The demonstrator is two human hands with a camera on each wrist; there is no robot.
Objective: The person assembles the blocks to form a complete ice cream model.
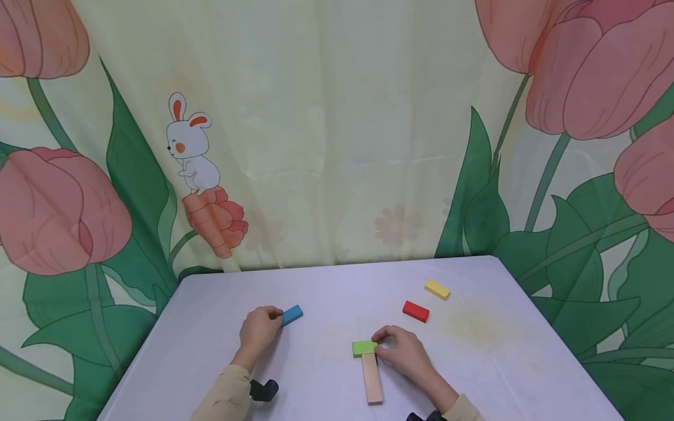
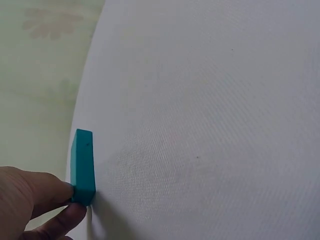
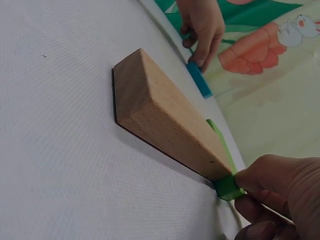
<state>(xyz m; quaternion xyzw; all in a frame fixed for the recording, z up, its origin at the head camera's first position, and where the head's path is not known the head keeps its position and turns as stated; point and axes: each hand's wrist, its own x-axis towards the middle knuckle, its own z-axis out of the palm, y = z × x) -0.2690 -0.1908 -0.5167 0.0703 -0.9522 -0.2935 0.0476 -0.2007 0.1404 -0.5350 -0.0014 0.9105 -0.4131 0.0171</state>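
My left hand (image 1: 260,331) pinches one end of a blue block (image 1: 292,315) on the left part of the table. In the left wrist view, thumb and finger close on the lower end of that blue block (image 2: 83,167). With thumb and fingertips my right hand (image 1: 404,353) pinches the right end of a green block (image 1: 363,349). The green block lies crosswise at the far end of a long bare-wood block (image 1: 371,380), forming a T. Seen from the right wrist, the wooden block (image 3: 165,115) touches the green block (image 3: 229,189).
A red block (image 1: 416,311) and a yellow block (image 1: 437,290) lie on the white table (image 1: 326,298) toward the back right. Behind the table's far edge hangs a printed curtain (image 1: 326,146) with tulips and a rabbit.
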